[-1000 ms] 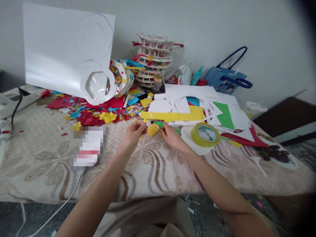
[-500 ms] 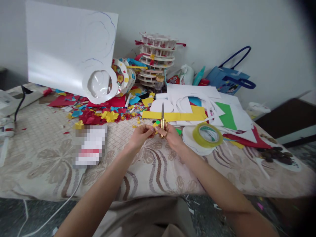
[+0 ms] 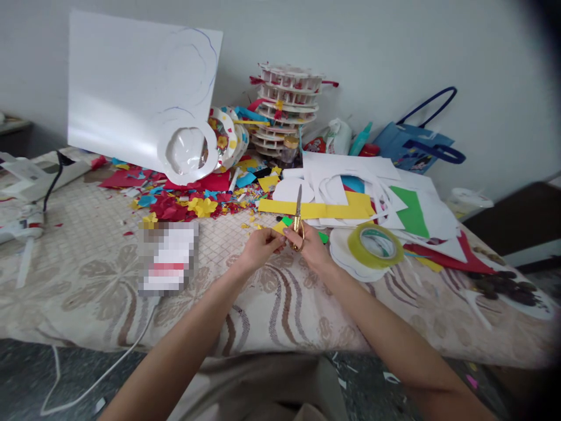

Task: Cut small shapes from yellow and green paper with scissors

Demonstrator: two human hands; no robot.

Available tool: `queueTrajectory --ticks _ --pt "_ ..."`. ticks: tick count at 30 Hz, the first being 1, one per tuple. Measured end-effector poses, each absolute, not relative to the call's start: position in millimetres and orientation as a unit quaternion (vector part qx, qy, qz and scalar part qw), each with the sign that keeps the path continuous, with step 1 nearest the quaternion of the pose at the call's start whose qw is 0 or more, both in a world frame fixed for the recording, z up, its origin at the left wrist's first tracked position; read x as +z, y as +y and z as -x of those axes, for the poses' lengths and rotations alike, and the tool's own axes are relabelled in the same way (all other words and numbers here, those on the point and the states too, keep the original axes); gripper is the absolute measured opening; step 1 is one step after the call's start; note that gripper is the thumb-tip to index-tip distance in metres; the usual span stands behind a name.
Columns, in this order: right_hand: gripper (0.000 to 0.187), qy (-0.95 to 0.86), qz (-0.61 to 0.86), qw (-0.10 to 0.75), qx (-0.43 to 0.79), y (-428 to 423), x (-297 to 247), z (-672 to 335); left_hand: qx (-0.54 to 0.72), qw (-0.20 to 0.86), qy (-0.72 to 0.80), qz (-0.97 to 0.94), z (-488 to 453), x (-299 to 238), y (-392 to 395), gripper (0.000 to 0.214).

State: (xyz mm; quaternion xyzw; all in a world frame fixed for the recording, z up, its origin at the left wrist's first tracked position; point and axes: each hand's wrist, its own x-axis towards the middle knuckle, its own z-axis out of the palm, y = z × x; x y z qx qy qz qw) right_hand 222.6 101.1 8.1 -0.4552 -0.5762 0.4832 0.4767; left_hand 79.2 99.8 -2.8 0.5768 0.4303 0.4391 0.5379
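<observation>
Just above the patterned cloth, my left hand (image 3: 262, 248) is closed in a pinch at a small piece of yellow paper (image 3: 279, 227), which the fingertips partly hide. My right hand (image 3: 314, 247) is closed on gold-handled scissors (image 3: 298, 217); their blades point up and away from me and look shut. The right thumb comes up against the left fingertips. Bits of green paper (image 3: 287, 221) lie just beyond the hands. Behind the scissors stretches a yellow paper strip (image 3: 289, 207). Right of my right hand, a roll of clear yellowish tape (image 3: 357, 245) rests on a white cutout (image 3: 346, 257).
Colourful paper scraps and flowers (image 3: 169, 207) cover the back left, below a leaning white board (image 3: 131, 88). A tiered white structure (image 3: 287, 108) stands at the wall. White sheets (image 3: 421, 187), a blue bag (image 3: 401, 140), a glue gun (image 3: 26, 225) and a blurred-out corded object (image 3: 170, 257) surround the hands.
The view has shifted a little, so everything sits slightly further right. The scissors now lean a bit to the right, and my left fingers are curled in more. Both hands stay close together.
</observation>
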Motion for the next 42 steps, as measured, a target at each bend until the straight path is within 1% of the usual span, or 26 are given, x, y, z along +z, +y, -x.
queueTrajectory --ticks 5,10,18,23,27,33,37,42 --pt "0.025 -0.58 0.433 0.47 0.506 100 12 -223 0.471 0.579 0.422 -0.514 -79 5 97 0.029" --pt "0.023 -0.587 0.434 0.463 0.503 99 15 -225 0.46 0.603 0.405 -0.51 -78 9 96 0.034" --pt "0.02 -0.562 0.393 0.458 0.566 99 12 -225 0.486 0.577 0.388 -0.53 -78 4 99 0.031" --pt "0.022 -0.559 0.416 0.462 0.549 99 11 -225 0.474 0.578 0.401 -0.53 -77 5 99 0.031" --pt "0.029 -0.575 0.412 0.463 0.533 99 10 -226 0.512 0.595 0.403 -0.47 -74 10 99 0.031" --pt "0.049 -0.613 0.423 0.407 0.528 95 12 -229 0.535 0.633 0.389 -0.401 -68 16 99 0.031" --pt "0.049 -0.651 0.427 0.367 0.509 92 15 -233 0.533 0.659 0.378 -0.373 -66 19 98 0.03" --pt "0.049 -0.753 0.418 0.279 0.424 91 13 -237 0.551 0.664 0.376 -0.337 -63 23 99 0.029"
